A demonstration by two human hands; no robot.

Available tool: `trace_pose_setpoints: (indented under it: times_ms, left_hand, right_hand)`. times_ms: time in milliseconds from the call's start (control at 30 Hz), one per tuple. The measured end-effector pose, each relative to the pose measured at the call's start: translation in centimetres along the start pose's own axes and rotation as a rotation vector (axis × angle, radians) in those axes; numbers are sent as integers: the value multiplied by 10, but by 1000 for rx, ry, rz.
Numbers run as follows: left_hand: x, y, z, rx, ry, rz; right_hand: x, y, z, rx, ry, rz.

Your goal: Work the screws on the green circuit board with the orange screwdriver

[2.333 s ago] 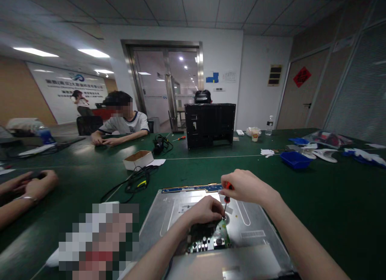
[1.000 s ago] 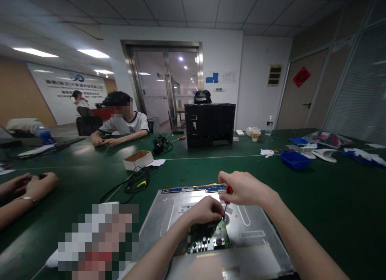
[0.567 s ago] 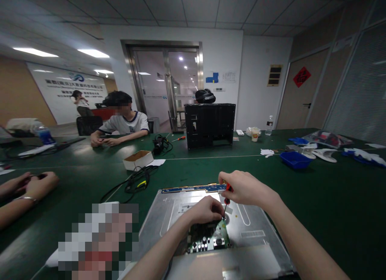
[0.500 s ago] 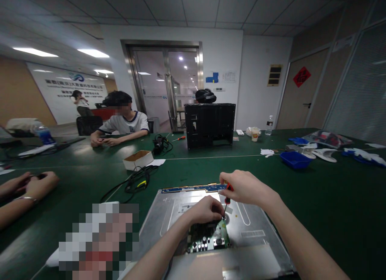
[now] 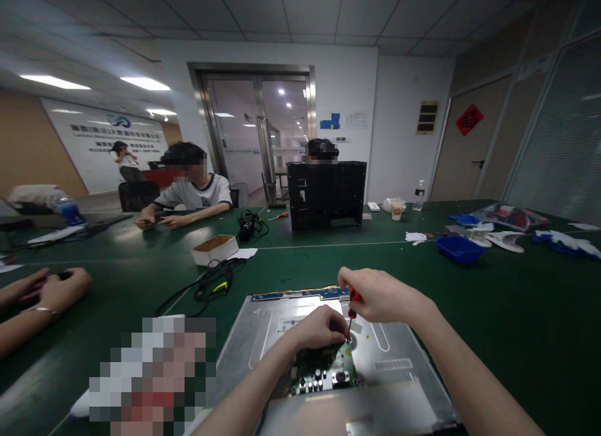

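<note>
A silver metal monitor back panel (image 5: 404, 367) lies flat on the green table (image 5: 493, 298) right in front of me. A green circuit board (image 5: 328, 370) sits on it near the front. My right hand (image 5: 380, 295) is closed round a small red-handled screwdriver (image 5: 352, 301), held upright with its tip on a screw at the board's far corner. My left hand (image 5: 322, 328) rests curled on the board beside the tip, fingers pinched by the shaft. A blue strip board (image 5: 300, 294) runs along the panel's far edge.
Black cables (image 5: 213, 282) and a small cardboard box (image 5: 215, 248) lie to the left. A black monitor shell (image 5: 326, 195) stands mid-table. A blue tray (image 5: 459, 248) and white gloves are at right. Another person's hands (image 5: 42, 289) rest at the left edge; a seated person (image 5: 188, 185) is opposite.
My right hand has shifted slightly on the screwdriver handle, fingers turning a little; the tip stays on the same screw. The person behind the black shell has raised their head.
</note>
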State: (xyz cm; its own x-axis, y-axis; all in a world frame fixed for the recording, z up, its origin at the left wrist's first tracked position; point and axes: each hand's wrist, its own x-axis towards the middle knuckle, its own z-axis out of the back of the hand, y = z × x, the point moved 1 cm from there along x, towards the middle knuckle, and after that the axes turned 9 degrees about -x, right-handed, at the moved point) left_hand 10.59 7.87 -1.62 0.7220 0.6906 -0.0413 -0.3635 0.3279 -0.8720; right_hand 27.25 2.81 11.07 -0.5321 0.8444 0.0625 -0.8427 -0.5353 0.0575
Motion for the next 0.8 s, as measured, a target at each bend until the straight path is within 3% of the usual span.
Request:
trace_pose_setpoints:
  times_ms: [200, 433, 800]
  left_hand:
    - [-1, -2, 0, 2, -9, -3]
    - [-2, -3, 0, 10, 1, -2]
    - [-1, -2, 0, 18, -15, -1]
  right_hand:
    - [1, 5, 5, -114, -2, -74]
    - [-1, 4, 3, -13, -19, 30]
    - [2, 5, 5, -65, 2, -89]
